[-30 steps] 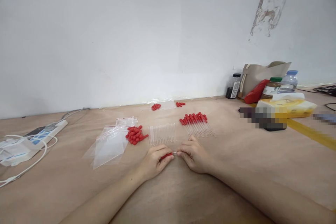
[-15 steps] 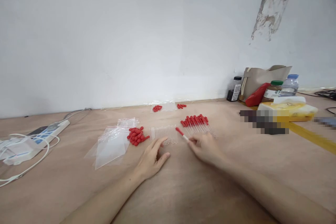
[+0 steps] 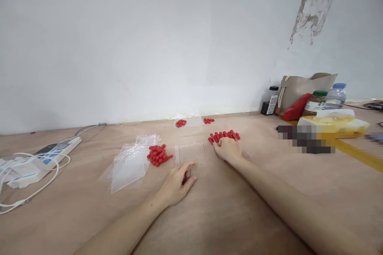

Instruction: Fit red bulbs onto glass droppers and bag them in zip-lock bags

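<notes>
Both our hands rest on the table [image 3: 209, 215]: right hand [image 3: 228, 149] curled over the assembled red-bulb droppers [image 3: 224, 135], grip unclear; left hand [image 3: 176, 181] loosely open, empty, beside clear tubes [image 3: 189, 153].

Bright red rubber bulbs [image 3: 158, 155] are showing in a loose heap at about eleven o'clock from the left hand [image 3: 176, 183], against the clear, colourless glass tubes [image 3: 189, 153] at twelve. Red-capped clear droppers [image 3: 225, 135] are showing under the right hand [image 3: 229, 149]. Clear plastic zip bags with thin red seal lines [image 3: 128, 163] are lying at ten o'clock. The pale tan, faintly grained tabletop [image 3: 209, 215] is carrying a yellow stripe [image 3: 359, 153] at three o'clock. A white power strip with blue markings [image 3: 44, 157] is sitting at nine.
</notes>
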Action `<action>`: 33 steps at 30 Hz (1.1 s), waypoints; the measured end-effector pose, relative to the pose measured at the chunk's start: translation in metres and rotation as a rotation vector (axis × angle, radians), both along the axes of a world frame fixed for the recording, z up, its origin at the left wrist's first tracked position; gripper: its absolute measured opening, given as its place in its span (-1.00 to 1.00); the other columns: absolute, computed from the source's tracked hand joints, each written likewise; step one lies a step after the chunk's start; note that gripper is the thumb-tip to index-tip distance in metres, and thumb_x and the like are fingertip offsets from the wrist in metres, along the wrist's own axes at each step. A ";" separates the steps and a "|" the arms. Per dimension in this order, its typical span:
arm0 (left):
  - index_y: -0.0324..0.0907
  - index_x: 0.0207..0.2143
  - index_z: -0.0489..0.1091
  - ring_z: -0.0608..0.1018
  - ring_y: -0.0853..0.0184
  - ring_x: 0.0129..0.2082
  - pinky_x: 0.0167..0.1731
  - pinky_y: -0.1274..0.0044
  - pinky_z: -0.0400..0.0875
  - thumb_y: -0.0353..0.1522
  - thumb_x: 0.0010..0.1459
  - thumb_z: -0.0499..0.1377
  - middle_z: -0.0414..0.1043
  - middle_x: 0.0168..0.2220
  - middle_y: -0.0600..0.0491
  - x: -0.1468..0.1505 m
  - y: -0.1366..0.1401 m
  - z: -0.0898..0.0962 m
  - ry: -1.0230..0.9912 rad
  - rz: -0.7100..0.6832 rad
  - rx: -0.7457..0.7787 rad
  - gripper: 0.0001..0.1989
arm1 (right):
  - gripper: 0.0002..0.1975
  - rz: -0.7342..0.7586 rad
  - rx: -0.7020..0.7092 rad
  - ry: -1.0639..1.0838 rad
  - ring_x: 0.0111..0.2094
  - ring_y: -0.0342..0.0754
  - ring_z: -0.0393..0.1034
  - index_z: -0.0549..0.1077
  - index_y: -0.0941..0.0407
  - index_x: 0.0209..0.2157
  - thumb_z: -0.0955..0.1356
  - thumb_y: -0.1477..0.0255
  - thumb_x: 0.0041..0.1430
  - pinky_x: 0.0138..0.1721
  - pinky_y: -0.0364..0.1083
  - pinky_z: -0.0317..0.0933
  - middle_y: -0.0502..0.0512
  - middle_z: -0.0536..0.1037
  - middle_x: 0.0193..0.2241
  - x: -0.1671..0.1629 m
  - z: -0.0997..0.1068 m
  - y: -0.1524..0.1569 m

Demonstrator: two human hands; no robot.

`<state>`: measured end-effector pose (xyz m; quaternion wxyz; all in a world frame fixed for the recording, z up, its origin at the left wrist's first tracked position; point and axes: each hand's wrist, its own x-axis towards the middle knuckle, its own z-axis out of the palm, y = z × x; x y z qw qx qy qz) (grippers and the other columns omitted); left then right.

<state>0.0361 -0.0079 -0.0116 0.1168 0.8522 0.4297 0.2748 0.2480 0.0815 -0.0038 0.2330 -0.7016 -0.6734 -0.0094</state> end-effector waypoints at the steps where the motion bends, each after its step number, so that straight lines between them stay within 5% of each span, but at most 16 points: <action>1: -0.14 -0.06 0.17 0.31 0.40 -0.53 -0.48 0.56 0.21 -0.37 0.11 0.02 0.23 -0.49 0.15 0.000 0.000 0.000 0.002 -0.001 -0.001 -0.70 | -0.67 -0.007 0.001 -0.017 -0.40 0.03 0.36 0.45 0.14 -0.53 0.19 0.25 0.07 -0.23 0.03 -0.01 0.16 0.50 -0.51 -0.001 0.000 0.000; 13: -0.15 -0.08 0.18 0.31 0.40 -0.53 -0.47 0.56 0.20 -0.37 0.11 0.02 0.23 -0.50 0.16 0.000 0.001 -0.002 0.000 0.002 0.004 -0.71 | -0.55 -0.024 -0.091 -0.036 -0.36 0.07 0.36 0.46 0.16 -0.54 0.17 0.10 0.04 -0.18 0.05 -0.07 0.20 0.50 -0.50 0.004 0.003 -0.005; 20: -0.14 -0.09 0.20 0.31 0.40 -0.52 -0.47 0.55 0.20 -0.37 0.12 0.02 0.24 -0.49 0.15 0.001 0.000 0.000 0.021 0.008 0.005 -0.73 | -0.66 0.083 -0.034 -0.037 -0.36 0.02 0.35 0.44 0.13 -0.49 0.19 0.20 0.04 -0.19 0.04 -0.08 0.13 0.51 -0.47 -0.011 0.012 -0.013; 33: -0.18 -0.26 0.33 0.34 0.40 -0.51 -0.49 0.59 0.22 -0.40 0.12 0.03 0.27 -0.47 0.10 0.001 0.002 0.000 0.030 -0.023 0.024 -0.86 | -0.74 0.079 -0.359 -0.013 -0.20 0.14 0.36 0.48 0.18 -0.31 0.26 0.41 -0.06 -0.15 0.10 0.00 0.29 0.49 -0.23 -0.050 0.023 0.004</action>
